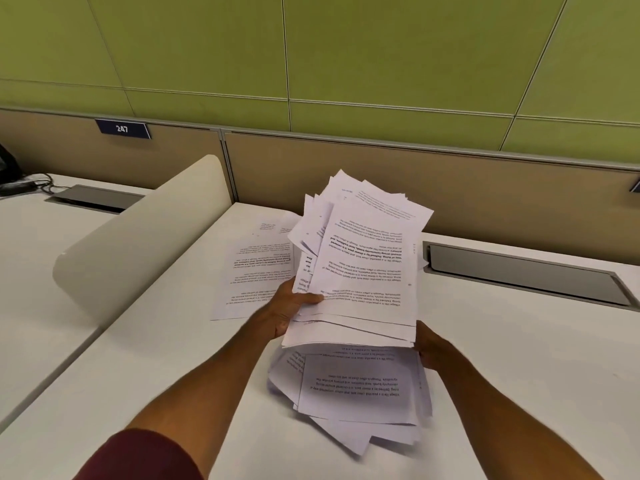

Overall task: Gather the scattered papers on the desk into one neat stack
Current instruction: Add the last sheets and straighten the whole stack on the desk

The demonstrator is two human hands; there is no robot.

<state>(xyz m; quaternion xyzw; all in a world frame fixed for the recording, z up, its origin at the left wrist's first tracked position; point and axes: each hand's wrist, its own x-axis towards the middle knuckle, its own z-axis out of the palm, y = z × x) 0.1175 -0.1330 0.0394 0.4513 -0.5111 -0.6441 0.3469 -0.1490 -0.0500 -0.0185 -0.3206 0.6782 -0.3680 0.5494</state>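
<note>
A loose bundle of printed white papers (367, 265) is lifted above the white desk (156, 368), fanned out and uneven at its far end. My left hand (289, 311) grips its near-left edge, thumb on top. My right hand (431, 348) holds the near-right corner from below, its fingers hidden under the sheets. Beneath the bundle a messy pile of papers (356, 393) lies on the desk near me. A few more sheets (256, 278) lie flat to the left, farther back.
A curved white divider panel (138, 237) rises at the left between two desks. A grey cable hatch (526, 275) sits in the desk at the right, another hatch (93, 197) at the far left with black cables (24, 185). A beige partition (450, 188) backs the desk.
</note>
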